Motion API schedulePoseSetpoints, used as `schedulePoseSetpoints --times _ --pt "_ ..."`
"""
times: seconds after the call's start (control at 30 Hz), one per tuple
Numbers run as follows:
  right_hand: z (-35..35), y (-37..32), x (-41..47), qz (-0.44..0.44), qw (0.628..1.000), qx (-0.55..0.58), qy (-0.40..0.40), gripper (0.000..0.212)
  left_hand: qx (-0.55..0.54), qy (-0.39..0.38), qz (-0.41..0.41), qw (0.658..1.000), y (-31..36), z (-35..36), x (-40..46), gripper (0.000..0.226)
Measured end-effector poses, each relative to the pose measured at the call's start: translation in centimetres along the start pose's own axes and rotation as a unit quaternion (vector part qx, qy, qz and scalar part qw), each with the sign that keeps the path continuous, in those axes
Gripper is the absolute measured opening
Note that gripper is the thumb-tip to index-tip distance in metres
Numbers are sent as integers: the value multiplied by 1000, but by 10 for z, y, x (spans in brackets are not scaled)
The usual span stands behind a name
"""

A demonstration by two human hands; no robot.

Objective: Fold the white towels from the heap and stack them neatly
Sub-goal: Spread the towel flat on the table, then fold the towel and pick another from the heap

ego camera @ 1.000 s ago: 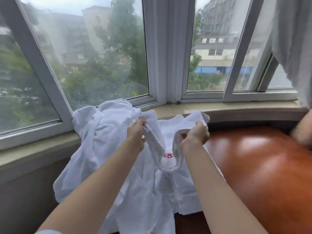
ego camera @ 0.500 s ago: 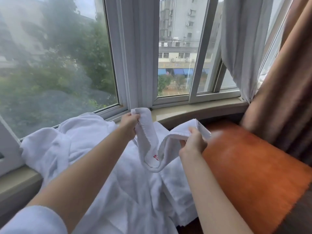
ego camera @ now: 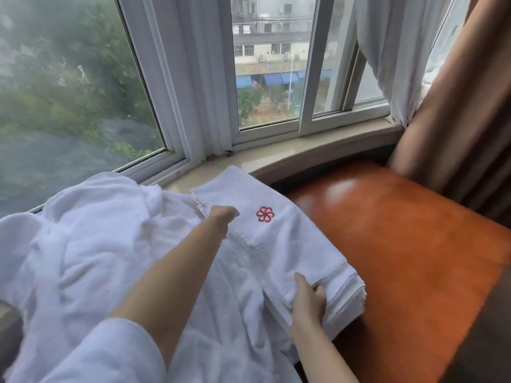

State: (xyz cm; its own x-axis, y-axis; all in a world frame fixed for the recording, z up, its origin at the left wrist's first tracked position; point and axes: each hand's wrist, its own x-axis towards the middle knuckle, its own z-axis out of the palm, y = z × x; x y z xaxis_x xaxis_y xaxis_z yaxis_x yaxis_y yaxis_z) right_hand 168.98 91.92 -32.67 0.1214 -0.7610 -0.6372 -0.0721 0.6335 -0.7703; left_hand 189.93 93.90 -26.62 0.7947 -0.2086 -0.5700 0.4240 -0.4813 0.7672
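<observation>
A white towel [ego camera: 279, 236] with a red flower emblem lies spread flat on the left part of the orange-brown table [ego camera: 401, 258], its far corner reaching the sill. My left hand [ego camera: 222, 217] holds the towel's far left edge near a small label. My right hand [ego camera: 307, 299] grips the towel's near right corner, fingers curled over its layered edge. A rumpled heap of white towels [ego camera: 91, 244] fills the left side, from the sill down toward me, partly under the flat towel and my left forearm.
A stone window sill [ego camera: 304, 153] and a bay window run along the back. A white sheer curtain [ego camera: 392, 51] and a brown drape [ego camera: 470, 92] hang at the right. Bare table surface lies right of the towel.
The towel, held up sagging between both hands before, now lies flat on the table. My right hand has dropped to its near corner; the view has swung right.
</observation>
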Motion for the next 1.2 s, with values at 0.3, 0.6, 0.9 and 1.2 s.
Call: schedulePoseSetpoints --times 0.3,0.6,0.9,1.2 --pt "-8 -45 19 -125 987 81 -54 42 -32 18 19 999 -24 15 19 22" --pt "-34 4 23 -104 988 -97 52 36 133 81 66 986 -45 29 -6 59" --pt "-41 -6 8 -158 944 -246 152 78 304 75 232 921 -70 33 -34 53" --pt "1 -32 35 -388 777 -495 26 48 538 -37 320 779 -65 52 -8 48"
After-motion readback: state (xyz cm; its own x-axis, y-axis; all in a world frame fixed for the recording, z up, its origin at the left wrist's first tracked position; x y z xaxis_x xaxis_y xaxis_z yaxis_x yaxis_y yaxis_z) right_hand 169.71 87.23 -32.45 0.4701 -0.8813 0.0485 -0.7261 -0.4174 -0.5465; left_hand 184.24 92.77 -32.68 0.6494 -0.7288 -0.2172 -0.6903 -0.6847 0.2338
